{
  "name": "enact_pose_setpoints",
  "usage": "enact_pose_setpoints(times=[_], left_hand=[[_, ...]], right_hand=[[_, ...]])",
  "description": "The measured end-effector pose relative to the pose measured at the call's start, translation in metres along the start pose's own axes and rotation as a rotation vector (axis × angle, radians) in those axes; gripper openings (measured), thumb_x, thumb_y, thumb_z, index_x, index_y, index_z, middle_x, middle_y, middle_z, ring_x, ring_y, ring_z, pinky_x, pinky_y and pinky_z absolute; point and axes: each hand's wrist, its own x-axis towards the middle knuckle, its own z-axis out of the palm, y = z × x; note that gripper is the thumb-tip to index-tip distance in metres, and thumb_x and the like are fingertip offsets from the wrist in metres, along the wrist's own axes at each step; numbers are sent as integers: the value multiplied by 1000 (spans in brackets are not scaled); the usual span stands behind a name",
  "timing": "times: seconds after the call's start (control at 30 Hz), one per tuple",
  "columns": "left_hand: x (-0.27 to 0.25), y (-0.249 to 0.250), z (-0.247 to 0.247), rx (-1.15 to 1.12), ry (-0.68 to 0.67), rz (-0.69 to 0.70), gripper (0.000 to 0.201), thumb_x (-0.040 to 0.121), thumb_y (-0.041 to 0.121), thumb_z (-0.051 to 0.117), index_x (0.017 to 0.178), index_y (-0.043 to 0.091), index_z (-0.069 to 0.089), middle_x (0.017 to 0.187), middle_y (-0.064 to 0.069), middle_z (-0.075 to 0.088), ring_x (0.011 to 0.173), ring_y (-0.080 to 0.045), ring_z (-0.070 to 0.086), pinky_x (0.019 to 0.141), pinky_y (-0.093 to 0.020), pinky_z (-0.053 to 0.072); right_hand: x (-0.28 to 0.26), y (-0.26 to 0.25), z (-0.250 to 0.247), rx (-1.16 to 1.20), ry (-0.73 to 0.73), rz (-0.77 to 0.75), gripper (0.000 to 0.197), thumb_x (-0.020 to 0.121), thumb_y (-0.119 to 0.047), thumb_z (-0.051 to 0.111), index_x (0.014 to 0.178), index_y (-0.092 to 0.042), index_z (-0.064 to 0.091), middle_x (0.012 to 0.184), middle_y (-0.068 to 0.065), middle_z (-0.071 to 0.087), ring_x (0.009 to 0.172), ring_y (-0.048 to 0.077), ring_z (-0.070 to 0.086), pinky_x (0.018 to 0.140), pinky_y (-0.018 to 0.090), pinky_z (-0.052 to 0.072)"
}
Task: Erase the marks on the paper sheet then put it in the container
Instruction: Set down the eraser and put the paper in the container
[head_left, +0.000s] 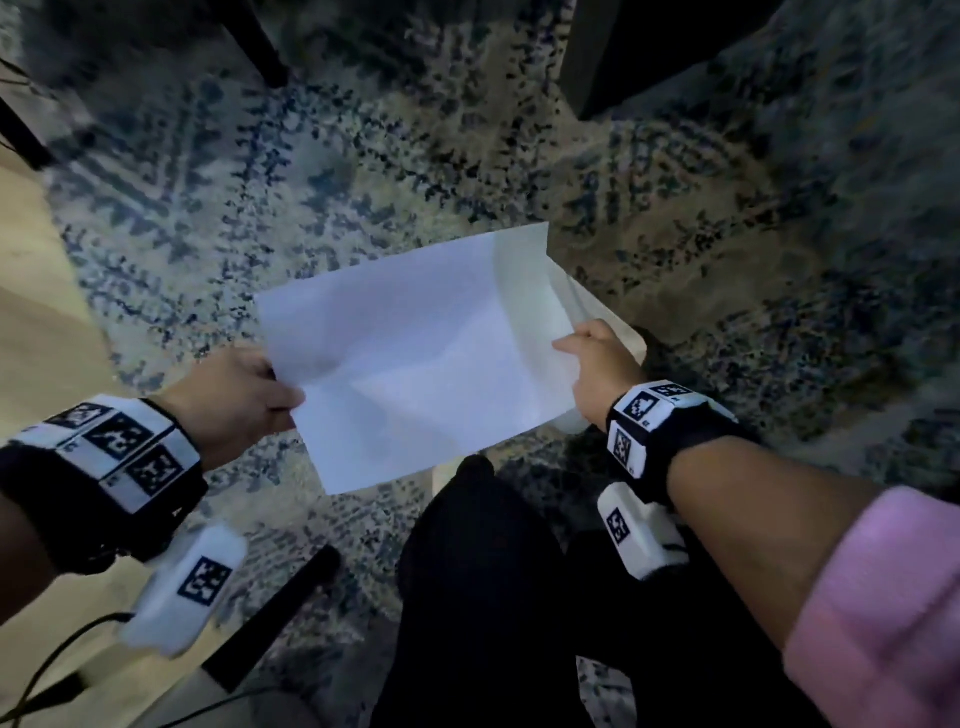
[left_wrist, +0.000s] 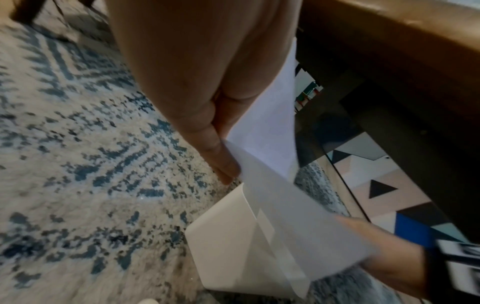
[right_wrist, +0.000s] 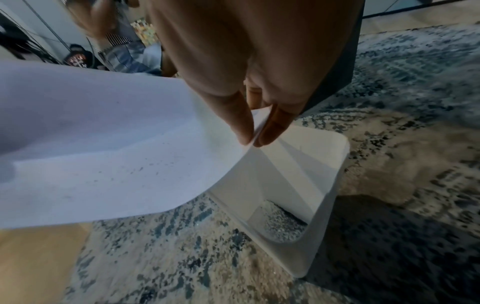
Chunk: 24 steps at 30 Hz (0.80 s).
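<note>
Fingers of the left hand (head_left: 236, 400) pinch the left edge of one paper sheet (head_left: 415, 358); its long axis runs left to right. White and sagging, it hangs above one white container (right_wrist: 322, 185) on the rug (head_left: 363, 182). The right hand (head_left: 597, 364) pinches its right edge.

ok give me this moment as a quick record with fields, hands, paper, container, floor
left hand: left hand pinches the left edge of the paper sheet
right hand: right hand pinches the sheet's right edge between thumb and fingers
paper: held in the air over the container, sagging in the middle; small dark specks show in the right wrist view
container: white container open at the top, on the rug, partly under the sheet
floor: blue and beige patterned rug
task stage: sheet not yet in the container
</note>
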Motion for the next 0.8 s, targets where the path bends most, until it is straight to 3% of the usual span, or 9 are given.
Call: enact_pose_setpoints(times=[0.07, 0.13, 0.27, 0.37, 0.5, 0.6, 0.7, 0.8], left_hand=[[7, -5, 7, -16, 3, 1, 27, 84, -16, 42, 89, 0, 62, 72, 6, 74, 72, -12, 69, 62, -26, 59], [10, -6, 16, -33, -16, 4, 27, 83, -16, 42, 89, 0, 63, 66, 7, 74, 66, -10, 69, 57, -22, 58], [10, -2, 39, -19, -19, 46, 30, 79, -16, 45, 80, 6, 65, 78, -1, 73, 67, -15, 67, 51, -19, 56], [10, 1, 57, 23, 46, 80, 29, 77, -17, 47, 76, 6, 65, 75, -7, 67, 51, -11, 62, 43, -14, 49], [8, 3, 73, 80, 81, 98, 28, 76, -17, 48, 87, 3, 64, 73, -9, 67, 57, -17, 61, 44, -15, 51], [5, 5, 77, 91, 77, 104, 31, 76, -18, 48, 95, 1, 63, 75, -12, 66, 63, -21, 61, 48, -16, 54], [2, 7, 81, 66, 66, 104, 31, 75, -19, 47, 96, -2, 62, 79, -14, 66, 66, -22, 61, 46, -15, 53], [0, 8, 85, 44, 60, 114, 33, 74, -20, 46, 95, -2, 64, 84, -18, 67, 70, -25, 63, 47, -15, 53]], right_hand=[[15, 10, 7, 58, -6, 37, 47, 88, 12, 41, 132, -3, 49, 140, 9, 35, 125, 26, 41, 94, 15, 28], [30, 22, 13, 60, -14, 51, 47, 88, 13, 41, 131, -3, 50, 140, 8, 36, 127, 25, 41, 94, 14, 28], [52, 36, 21, -20, -135, 54, 54, 92, 10, 41, 143, -8, 38, 156, 5, 18, 141, 20, 25, 105, 17, 21], [59, 44, 29, -81, -179, 57, 53, 97, 1, 37, 147, -11, 28, 160, 3, 5, 146, 19, 11, 113, 24, 17], [53, 44, 36, -166, -218, 55, 54, 103, -22, 31, 151, -12, 9, 160, 4, -4, 147, 19, -1, 118, 39, 4], [41, 33, 33, -12, -180, -5, 57, 103, -31, 28, 151, -15, 3, 160, -1, -6, 147, 13, -6, 116, 37, -6], [23, 7, 24, 218, -113, -94, 54, 103, -32, 26, 151, -20, 4, 160, -5, -3, 145, 6, -6, 118, 36, -8], [0, -27, 22, 306, -228, -292, 52, 103, -30, 25, 150, -24, 3, 158, -9, -2, 142, -1, -7, 117, 28, -10]])
